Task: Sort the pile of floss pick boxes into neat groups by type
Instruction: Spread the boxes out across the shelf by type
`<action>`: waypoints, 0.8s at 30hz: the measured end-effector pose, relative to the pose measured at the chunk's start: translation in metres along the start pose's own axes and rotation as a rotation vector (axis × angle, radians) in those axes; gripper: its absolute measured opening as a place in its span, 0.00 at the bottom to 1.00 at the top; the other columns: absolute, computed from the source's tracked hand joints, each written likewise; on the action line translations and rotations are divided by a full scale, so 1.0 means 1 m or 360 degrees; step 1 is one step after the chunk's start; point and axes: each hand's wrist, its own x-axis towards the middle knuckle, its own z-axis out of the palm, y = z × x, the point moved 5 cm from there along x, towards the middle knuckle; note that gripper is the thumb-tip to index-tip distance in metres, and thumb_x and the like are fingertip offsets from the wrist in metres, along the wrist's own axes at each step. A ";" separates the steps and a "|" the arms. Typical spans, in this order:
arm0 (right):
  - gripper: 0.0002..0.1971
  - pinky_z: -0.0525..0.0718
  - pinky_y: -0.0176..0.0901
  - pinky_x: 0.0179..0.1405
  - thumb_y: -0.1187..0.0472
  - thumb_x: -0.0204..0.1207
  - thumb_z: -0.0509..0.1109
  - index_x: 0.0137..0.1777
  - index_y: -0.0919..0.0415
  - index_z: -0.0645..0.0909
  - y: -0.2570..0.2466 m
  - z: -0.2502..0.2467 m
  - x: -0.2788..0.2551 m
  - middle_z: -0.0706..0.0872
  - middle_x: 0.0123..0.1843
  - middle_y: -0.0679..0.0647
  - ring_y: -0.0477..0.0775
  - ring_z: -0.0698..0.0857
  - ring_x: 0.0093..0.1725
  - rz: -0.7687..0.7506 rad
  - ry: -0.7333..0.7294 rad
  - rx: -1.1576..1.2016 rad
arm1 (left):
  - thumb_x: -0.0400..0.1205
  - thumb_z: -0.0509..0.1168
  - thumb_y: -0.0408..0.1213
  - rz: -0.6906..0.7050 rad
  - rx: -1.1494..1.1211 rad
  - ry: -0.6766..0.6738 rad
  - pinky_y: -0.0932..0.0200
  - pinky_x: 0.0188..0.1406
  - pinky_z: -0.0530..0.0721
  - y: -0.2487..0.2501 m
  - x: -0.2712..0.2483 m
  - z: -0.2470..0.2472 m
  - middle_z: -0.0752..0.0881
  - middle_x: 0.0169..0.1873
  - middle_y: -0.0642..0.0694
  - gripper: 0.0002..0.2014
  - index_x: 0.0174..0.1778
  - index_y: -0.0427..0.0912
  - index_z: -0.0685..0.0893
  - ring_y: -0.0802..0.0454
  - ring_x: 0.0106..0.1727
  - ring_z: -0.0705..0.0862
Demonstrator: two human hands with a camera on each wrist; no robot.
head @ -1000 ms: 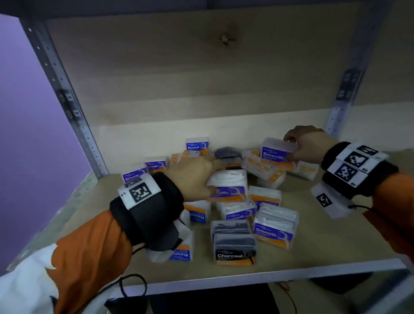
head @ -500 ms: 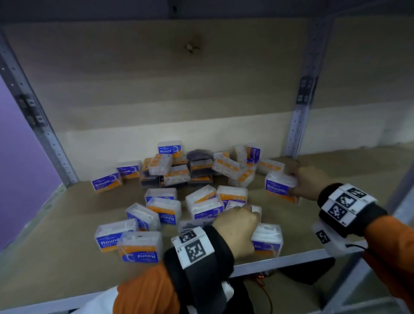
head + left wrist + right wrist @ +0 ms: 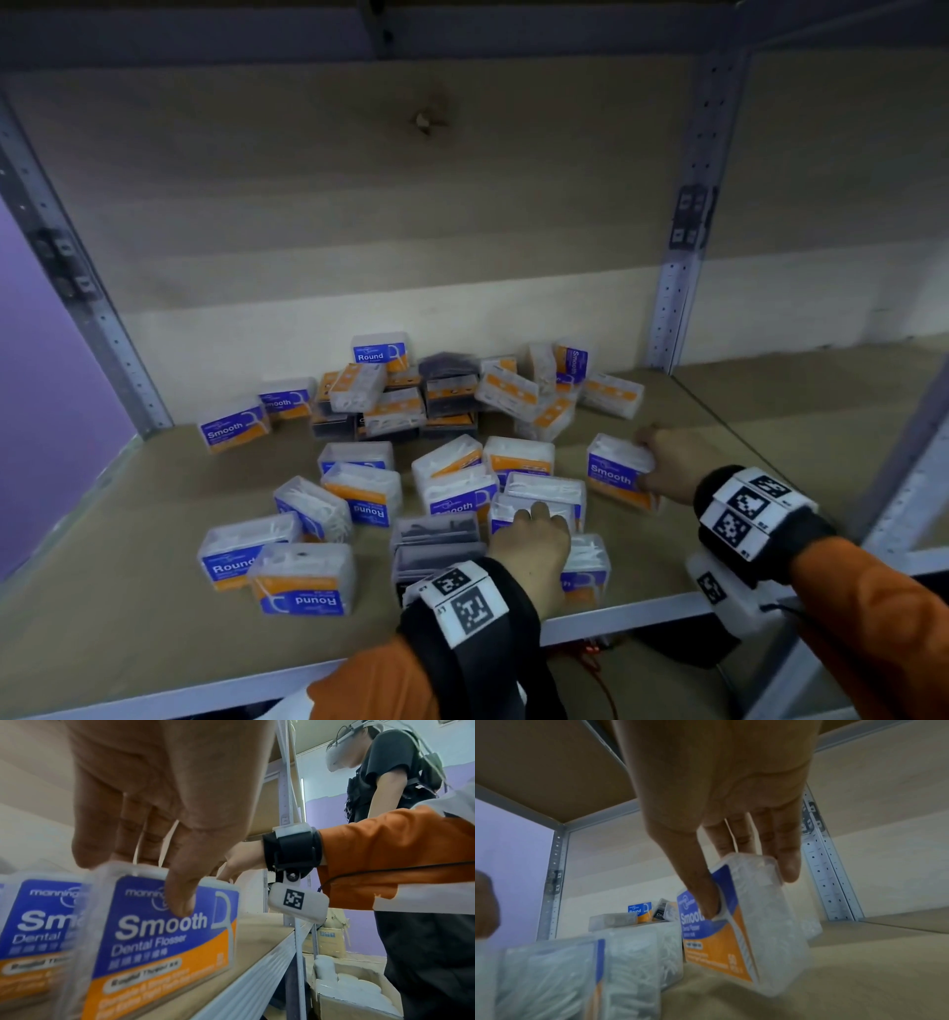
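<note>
Since a second ago: right hand (image 3: pixel 672 462) pulled Smooth box (image 3: pixel 619 475) off the pile (image 3: pixel 441 406), thumb and fingers pinching it, tilted. Left hand (image 3: pixel 531 547) dropped onto second Smooth box (image 3: pixel 164 941), fingers curled over top, thumb on label. Smooth group starting.

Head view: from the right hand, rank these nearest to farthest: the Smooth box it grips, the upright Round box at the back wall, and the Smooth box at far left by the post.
1. Smooth box at the right of the pile, gripped in the right hand.
2. Round box, upright at the back wall, mid-pile.
3. Far-left Smooth box, beside the left post.
</note>
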 end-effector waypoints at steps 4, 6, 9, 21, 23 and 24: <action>0.24 0.80 0.41 0.57 0.56 0.75 0.70 0.70 0.60 0.74 -0.003 0.007 0.003 0.83 0.66 0.58 0.56 0.83 0.64 -0.0022 -0.0005 -0.0004 | 0.82 0.62 0.27 -0.0055 0.0002 -0.0029 0.45 0.63 0.77 0.001 0.010 -0.002 0.66 0.72 0.33 0.26 0.76 0.31 0.64 0.36 0.73 0.68; 0.23 0.80 0.41 0.58 0.56 0.76 0.69 0.70 0.60 0.73 -0.005 0.011 0.005 0.83 0.66 0.58 0.56 0.82 0.64 -0.0035 -0.0009 0.0012 | 0.83 0.60 0.25 -0.0077 -0.0007 -0.0053 0.43 0.67 0.75 0.001 0.015 -0.004 0.65 0.73 0.33 0.26 0.77 0.30 0.61 0.36 0.74 0.66; 0.24 0.80 0.44 0.62 0.56 0.77 0.69 0.71 0.61 0.72 -0.005 0.016 0.009 0.82 0.67 0.59 0.56 0.81 0.66 -0.0045 -0.0005 0.0051 | 0.82 0.58 0.22 -0.0109 -0.0012 -0.0058 0.42 0.68 0.75 0.001 0.020 -0.005 0.64 0.73 0.32 0.25 0.76 0.28 0.62 0.35 0.75 0.66; 0.27 0.76 0.44 0.68 0.55 0.79 0.67 0.75 0.63 0.67 -0.002 0.028 0.019 0.75 0.71 0.60 0.58 0.77 0.70 -0.0033 0.0030 0.0108 | 0.84 0.54 0.22 -0.0094 -0.0079 0.0052 0.43 0.69 0.75 0.002 0.032 -0.006 0.66 0.73 0.35 0.22 0.76 0.31 0.66 0.37 0.76 0.64; 0.27 0.76 0.43 0.67 0.54 0.79 0.67 0.75 0.62 0.67 -0.002 0.029 0.019 0.75 0.71 0.60 0.58 0.77 0.70 -0.0033 0.0031 0.0116 | 0.84 0.55 0.23 -0.0093 -0.0063 0.0066 0.43 0.69 0.74 0.002 0.034 -0.007 0.66 0.74 0.35 0.22 0.76 0.31 0.66 0.37 0.77 0.63; 0.27 0.76 0.43 0.67 0.54 0.79 0.67 0.75 0.62 0.67 -0.002 0.029 0.020 0.75 0.71 0.60 0.58 0.77 0.70 -0.0035 0.0030 0.0121 | 0.84 0.55 0.23 -0.0101 -0.0064 0.0072 0.43 0.69 0.75 0.002 0.034 -0.008 0.66 0.73 0.35 0.22 0.76 0.32 0.67 0.37 0.76 0.63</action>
